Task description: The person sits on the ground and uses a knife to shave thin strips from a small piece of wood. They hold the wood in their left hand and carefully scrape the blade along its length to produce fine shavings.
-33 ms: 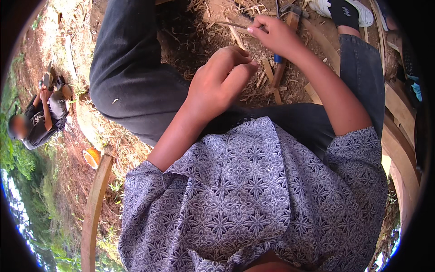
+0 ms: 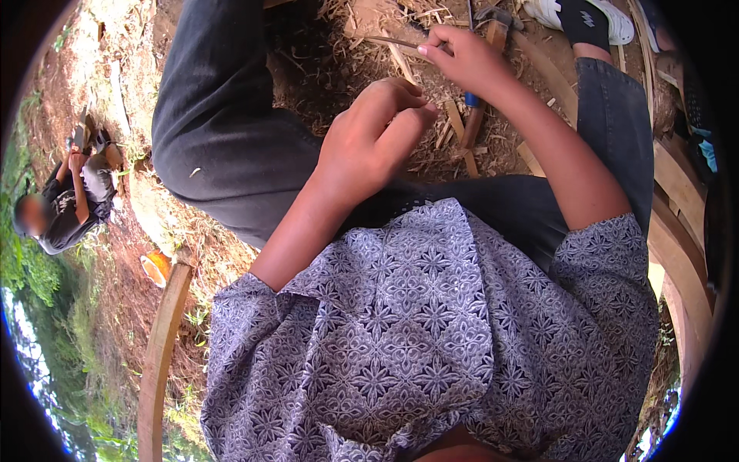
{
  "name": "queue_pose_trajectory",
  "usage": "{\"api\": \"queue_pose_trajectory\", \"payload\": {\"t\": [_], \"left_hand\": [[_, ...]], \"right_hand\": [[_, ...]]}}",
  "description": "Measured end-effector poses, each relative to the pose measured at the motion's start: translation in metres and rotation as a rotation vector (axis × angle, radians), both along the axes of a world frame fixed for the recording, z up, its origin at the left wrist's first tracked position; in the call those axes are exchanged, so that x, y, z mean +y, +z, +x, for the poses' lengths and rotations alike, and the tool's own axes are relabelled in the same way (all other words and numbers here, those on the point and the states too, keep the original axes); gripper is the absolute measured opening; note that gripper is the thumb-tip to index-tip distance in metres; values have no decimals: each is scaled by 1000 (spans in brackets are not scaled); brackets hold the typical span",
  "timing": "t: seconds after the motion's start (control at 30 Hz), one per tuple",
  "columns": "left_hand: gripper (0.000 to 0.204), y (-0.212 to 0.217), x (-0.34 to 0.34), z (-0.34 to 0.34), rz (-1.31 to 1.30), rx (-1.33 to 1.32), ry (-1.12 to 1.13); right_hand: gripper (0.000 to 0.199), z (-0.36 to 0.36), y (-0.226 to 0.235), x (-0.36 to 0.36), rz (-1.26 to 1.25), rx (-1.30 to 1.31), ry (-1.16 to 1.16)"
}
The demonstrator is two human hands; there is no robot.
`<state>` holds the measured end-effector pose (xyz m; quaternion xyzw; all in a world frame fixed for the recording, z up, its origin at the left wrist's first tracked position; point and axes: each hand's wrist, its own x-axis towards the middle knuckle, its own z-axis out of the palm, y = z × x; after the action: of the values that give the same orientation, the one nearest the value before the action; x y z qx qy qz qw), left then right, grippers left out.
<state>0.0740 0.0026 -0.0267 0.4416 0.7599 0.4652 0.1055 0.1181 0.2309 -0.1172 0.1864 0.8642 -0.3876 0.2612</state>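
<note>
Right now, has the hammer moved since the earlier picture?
No; the hammer keeps the same position relative to the blue-handled tool on the ground.

From the wearer's head, a wide fisheye camera is looking steeply down, facing over the shirt [image 2: 416,308] (near the lens and filling the lower middle) toward the hands [image 2: 368,138] and the ground [image 2: 504,142] beyond.

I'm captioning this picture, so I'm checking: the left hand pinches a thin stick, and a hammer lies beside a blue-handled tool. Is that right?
Not quite: it is the right hand that pinches the thin stick, as the head view shows. The hammer does lie beside the blue-handled tool.
</note>
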Motion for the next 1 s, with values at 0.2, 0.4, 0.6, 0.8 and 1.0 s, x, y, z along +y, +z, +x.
{"api": "queue_pose_trajectory", "payload": {"t": [0.2,0.4,0.6,0.8,1.0], "left_hand": [[30,-4,2,0,10,13,1],[29,-3,1,-2,27,10,5],[30,0,-2,0,-18,-26,-20],[31,4,-1,1,-35,-27,-31],[29,4,1,-1,-18,-26,-7]], "right_hand": [[30,-1,-32,-9,118,67,-63],[25,13,-19,-7,-58,88,-215],[25,6,6,5,-97,28,-8],[29,-3,-6,7,19,51,25],[25,-2,-36,-1,74,82,-54]]}}
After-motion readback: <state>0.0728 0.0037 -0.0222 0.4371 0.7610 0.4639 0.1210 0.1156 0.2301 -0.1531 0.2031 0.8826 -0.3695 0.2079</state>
